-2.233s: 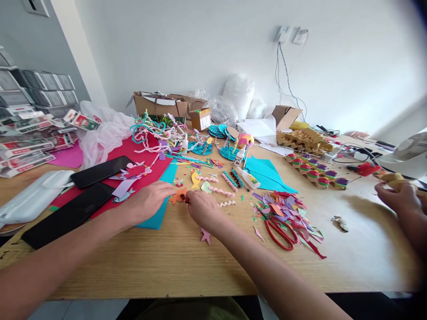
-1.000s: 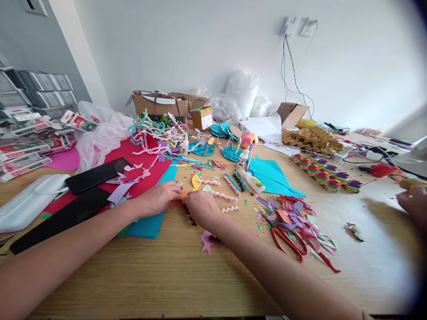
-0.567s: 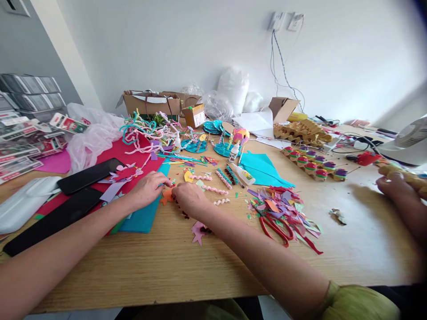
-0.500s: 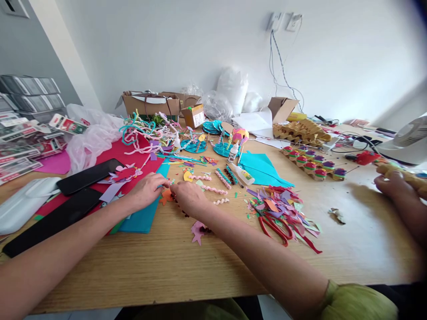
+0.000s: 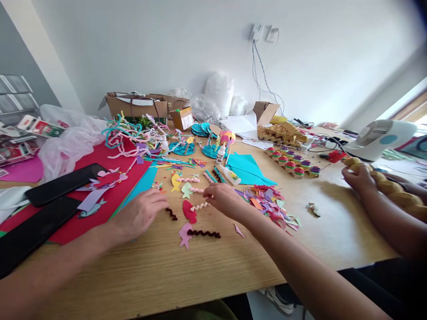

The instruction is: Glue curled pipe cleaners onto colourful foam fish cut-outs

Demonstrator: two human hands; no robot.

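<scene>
My left hand (image 5: 142,212) is over the table, slightly smeared, with its fingers drawn together. A dark brown twisted pipe cleaner (image 5: 171,214) lies by its fingertips. My right hand (image 5: 224,199) has its fingertips bent together by the pale twisted pipe cleaner (image 5: 199,206) of a red paper fish (image 5: 189,212); what they pinch, if anything, is hidden. Above that lie a green paper fish (image 5: 186,190) and a yellow paper fish (image 5: 175,182), each with a pink pipe cleaner. Nearer me is a pink paper fish (image 5: 184,234) with a dark brown pipe cleaner (image 5: 205,234).
Glue bottles (image 5: 231,176) and turquoise paper (image 5: 250,169) lie beyond my right hand. Paper scraps (image 5: 267,202) are heaped to the right. Red sheets (image 5: 110,195) and a black phone (image 5: 68,183) lie left. At far right, another person's hand (image 5: 360,178) holds an egg carton strip (image 5: 388,189).
My hands have moved apart, the right one rightward. The red fish and the whole pink fish now show. The view has turned right, revealing more of the other person's carton.
</scene>
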